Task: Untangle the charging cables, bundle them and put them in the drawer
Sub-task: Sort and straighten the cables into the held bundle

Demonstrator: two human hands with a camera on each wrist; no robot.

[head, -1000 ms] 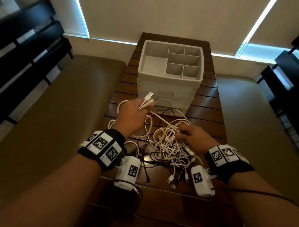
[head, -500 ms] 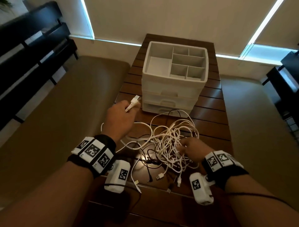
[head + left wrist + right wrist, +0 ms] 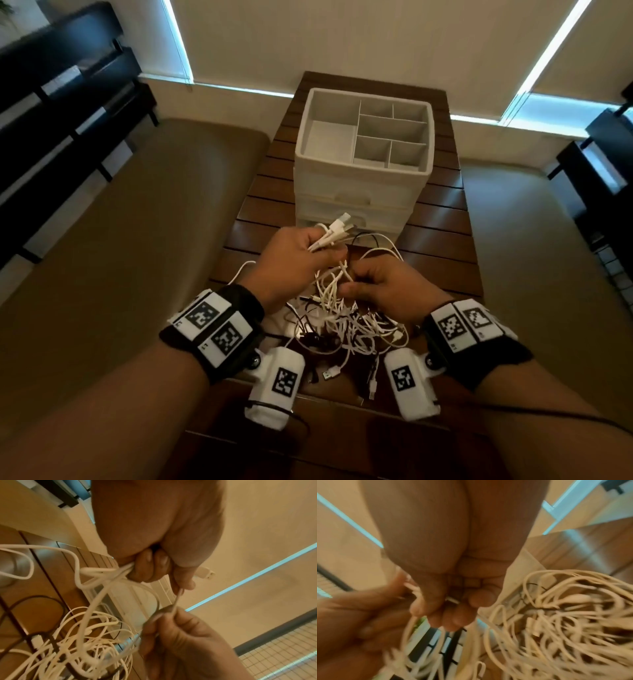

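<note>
A long, dark slatted wooden table [image 3: 442,246] runs away from the viewer between two tan cushioned benches [image 3: 137,240]. Toward its far end stands a white plastic drawer unit [image 3: 359,202] with an open divided tray on top and its drawers closed. Between the unit and the table's near edge lies a tangle of white and black charging cables [image 3: 346,325], some plugs trailing toward the near edge. Above the tangle, the left hand [image 3: 294,263] is closed around several white plug ends that point toward the unit. Just beside it, the right hand [image 3: 390,291] pinches a white cable rising from the tangle.
</note>
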